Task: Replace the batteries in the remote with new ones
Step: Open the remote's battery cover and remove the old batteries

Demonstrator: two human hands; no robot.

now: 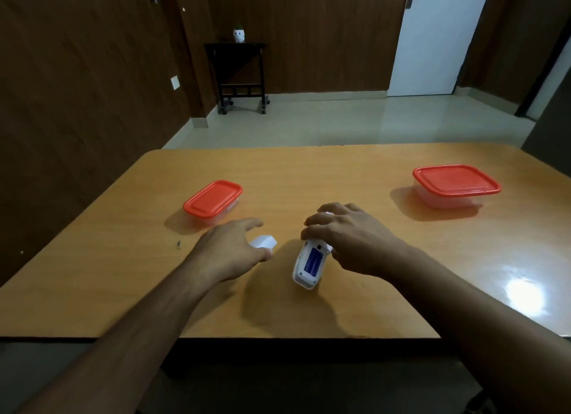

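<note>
- the desk [309,172], orange wood-look with a glossy top, fills the lower middle of the view; its sheen suggests small plastic parts would slide on it easily.
- two clear food boxes with red lids sit well apart: the larger box [454,186] at about 2 o'clock from the hands, the smaller box [213,202] at about 10 o'clock. what is inside them cannot be told from here.
- the white remote [309,264] lies near the desk's centre, back side up, its battery bay open and showing blue batteries [312,261] seated inside. it looks light, stiff and smooth, so it is best pinned by its far end or held by its long edges, leaving the bay clear.
- the right hand [346,234] reaches in from 5 o'clock, palm down, fingers curled over the remote's far end; its grip is closed on the remote, steadying it against the desk.
- the left hand [230,250] comes from 7 o'clock, wrist low, fingers spread forward. its grip is loosely parted around the small white battery cover [263,242] at its fingertips; whether it truly pinches the cover or only touches it cannot be told.
- the cover looks thin and brittle at its latch, better set down flat than squeezed. the batteries, small and slippery, will likely need a fingertip levering one end up.
</note>
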